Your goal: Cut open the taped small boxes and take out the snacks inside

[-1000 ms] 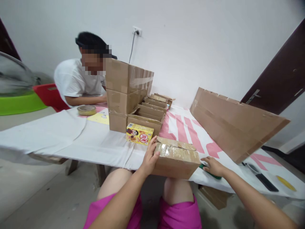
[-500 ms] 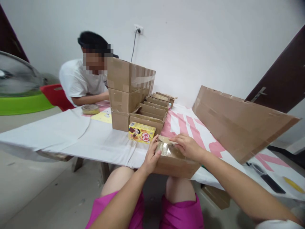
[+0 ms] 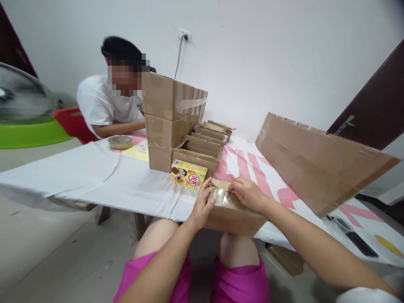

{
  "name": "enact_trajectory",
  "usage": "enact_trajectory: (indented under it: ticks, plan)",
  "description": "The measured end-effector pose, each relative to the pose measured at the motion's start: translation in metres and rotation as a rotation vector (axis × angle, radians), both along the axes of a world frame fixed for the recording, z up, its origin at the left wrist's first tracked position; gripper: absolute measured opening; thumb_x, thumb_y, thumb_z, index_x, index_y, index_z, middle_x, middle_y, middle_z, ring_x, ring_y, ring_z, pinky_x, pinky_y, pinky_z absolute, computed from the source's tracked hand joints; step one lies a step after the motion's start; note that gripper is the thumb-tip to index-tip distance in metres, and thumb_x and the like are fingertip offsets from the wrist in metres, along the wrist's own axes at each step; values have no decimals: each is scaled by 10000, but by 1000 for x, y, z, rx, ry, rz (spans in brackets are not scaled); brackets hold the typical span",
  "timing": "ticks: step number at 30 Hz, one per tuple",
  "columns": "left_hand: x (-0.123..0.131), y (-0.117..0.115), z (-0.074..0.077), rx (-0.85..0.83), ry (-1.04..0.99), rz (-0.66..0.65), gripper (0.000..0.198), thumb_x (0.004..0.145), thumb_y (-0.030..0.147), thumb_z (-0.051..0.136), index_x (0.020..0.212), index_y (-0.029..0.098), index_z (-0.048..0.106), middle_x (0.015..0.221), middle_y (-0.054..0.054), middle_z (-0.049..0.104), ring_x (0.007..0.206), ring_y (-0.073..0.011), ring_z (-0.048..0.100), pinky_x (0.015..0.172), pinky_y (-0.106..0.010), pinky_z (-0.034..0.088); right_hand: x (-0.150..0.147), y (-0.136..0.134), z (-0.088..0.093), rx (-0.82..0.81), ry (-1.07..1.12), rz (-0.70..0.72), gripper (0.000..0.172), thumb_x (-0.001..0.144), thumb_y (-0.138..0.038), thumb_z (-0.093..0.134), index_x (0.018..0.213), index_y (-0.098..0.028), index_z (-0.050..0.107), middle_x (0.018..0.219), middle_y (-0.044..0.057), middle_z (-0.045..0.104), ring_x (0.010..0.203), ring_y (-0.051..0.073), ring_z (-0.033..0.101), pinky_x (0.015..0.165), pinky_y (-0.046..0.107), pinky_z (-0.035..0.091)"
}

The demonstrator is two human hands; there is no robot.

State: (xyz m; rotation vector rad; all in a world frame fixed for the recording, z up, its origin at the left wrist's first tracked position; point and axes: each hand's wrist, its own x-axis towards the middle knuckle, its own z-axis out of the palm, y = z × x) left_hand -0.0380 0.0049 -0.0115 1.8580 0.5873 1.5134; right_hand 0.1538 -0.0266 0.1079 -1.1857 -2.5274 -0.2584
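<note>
A small cardboard box [image 3: 235,219] rests at the front edge of the table, just above my knees. Shiny clear tape [image 3: 224,198] covers part of its top. My left hand [image 3: 202,206] grips the box's left end, the thumb over the top edge and the fingers along the far side. Bent over the far right of the top is my right hand [image 3: 248,193], its fingers pressed together at the edge of the tape and cardboard; the fingertips are partly hidden. Behind my left hand, a yellow printed carton [image 3: 188,174] leans against a brown box.
Taped cartons [image 3: 160,130] form a stack at the left, beside a row of open boxes [image 3: 202,145]. A tape roll [image 3: 120,142] lies near a seated person [image 3: 97,101]. A large cardboard sheet [image 3: 318,162] stands at right, near a black-handled tool [image 3: 361,244].
My right hand's fingers have drawn in from a flatter reach over the top to a more bent grip, slightly to the right. My left hand stays at the box's end.
</note>
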Motion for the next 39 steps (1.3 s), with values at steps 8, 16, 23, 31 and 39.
enact_trajectory:
  ticks: [8,16,23,31,39]
  plan:
    - [0,1,-1,3,4,0,450,925,524,404,1189,195,560,1497,-151,328,1415,-299,282,1146,-506,228,15,-1,5,-141,97,49,204,889,-96,474,877,-193,653,867,58,654,847,181,602,778,325,504]
    - [-1,1,-1,7,21,1,452,928,530,395,1162,183,565,1495,-160,328,1423,-294,269,1144,-491,234,28,1,6,-342,292,28,123,861,-142,546,848,-194,657,873,48,660,851,180,603,808,347,485]
    - [-1,1,-1,10,32,12,464,932,522,391,1207,185,553,1504,-167,316,1418,-300,280,1137,-512,245,38,6,2,-468,417,-20,114,861,-253,569,862,-185,660,917,54,673,872,172,625,772,320,500]
    - [0,1,-1,-4,44,14,483,924,540,388,1209,189,559,1501,-156,327,1422,-301,275,1142,-509,241,45,7,4,-561,489,-16,191,840,-377,612,838,-192,659,953,62,698,909,188,640,823,360,506]
    - [0,2,-2,3,31,3,470,927,523,397,1225,195,553,1512,-148,311,1423,-292,275,1144,-501,243,47,3,0,-571,589,-58,265,814,-454,642,835,-190,624,952,63,694,903,197,635,815,371,506]
